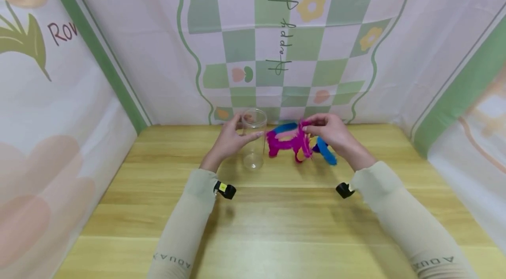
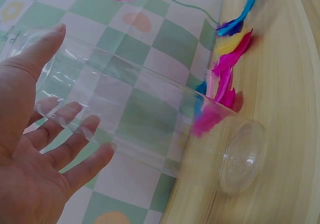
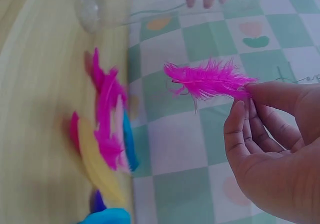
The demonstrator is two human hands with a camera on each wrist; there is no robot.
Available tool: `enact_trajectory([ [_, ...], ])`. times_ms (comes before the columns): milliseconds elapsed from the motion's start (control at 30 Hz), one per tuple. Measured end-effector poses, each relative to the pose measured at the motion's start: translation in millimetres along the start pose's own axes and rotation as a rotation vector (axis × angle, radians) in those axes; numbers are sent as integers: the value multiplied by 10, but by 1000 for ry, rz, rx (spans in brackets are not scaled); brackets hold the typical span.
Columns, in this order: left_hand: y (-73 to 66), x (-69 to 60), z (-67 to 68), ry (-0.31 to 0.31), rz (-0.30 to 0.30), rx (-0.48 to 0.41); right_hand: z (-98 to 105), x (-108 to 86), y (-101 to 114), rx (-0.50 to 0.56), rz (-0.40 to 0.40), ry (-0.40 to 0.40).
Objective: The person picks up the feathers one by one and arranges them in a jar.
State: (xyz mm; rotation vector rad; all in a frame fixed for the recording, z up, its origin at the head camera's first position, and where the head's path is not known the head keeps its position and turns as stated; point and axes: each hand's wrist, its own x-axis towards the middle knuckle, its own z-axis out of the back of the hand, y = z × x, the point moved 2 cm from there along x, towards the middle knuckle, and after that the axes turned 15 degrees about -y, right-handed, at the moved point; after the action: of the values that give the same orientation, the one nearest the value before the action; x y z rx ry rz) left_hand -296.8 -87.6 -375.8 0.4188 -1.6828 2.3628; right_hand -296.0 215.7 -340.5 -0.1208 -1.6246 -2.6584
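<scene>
A clear, open-topped plastic jar stands upright on the table. My left hand holds it near the top, the thumb on the near side and the fingers round the far side. Through the clear wall, the left wrist view shows those fingers. My right hand pinches the end of a magenta feather between thumb and fingertips, raised above the table. Below it lies a loose pile of feathers: magenta, yellow, blue, pale pink and a dark purple one.
The wooden table reaches back to a hanging cloth printed with green checks and flowers. More printed cloth hangs at the left and right sides. The feathers lie close to the back cloth, right of the jar.
</scene>
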Motion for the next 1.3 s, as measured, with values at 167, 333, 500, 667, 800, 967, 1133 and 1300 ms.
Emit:
enact_trajectory([
  [167,6,-10,-4,-5,-10,15,25,-5,111,18,15,-12],
  [333,13,-11,-5,-8,-12,12,41,2,193,26,28,-19],
  [500,22,-19,-6,-6,-3,2,53,1,249,28,43,-40],
  [667,13,-12,-12,0,3,-6,46,8,303,86,62,-92],
  [800,2,-11,-8,3,10,-28,28,28,363,144,98,-110],
  [967,-1,-15,0,0,19,-20,11,43,434,183,131,-117],
  [1133,6,-16,-4,-5,14,-28,11,55,500,146,137,-125],
  [1300,-1,-13,-9,-2,17,-41,9,63,572,121,131,-118],
])
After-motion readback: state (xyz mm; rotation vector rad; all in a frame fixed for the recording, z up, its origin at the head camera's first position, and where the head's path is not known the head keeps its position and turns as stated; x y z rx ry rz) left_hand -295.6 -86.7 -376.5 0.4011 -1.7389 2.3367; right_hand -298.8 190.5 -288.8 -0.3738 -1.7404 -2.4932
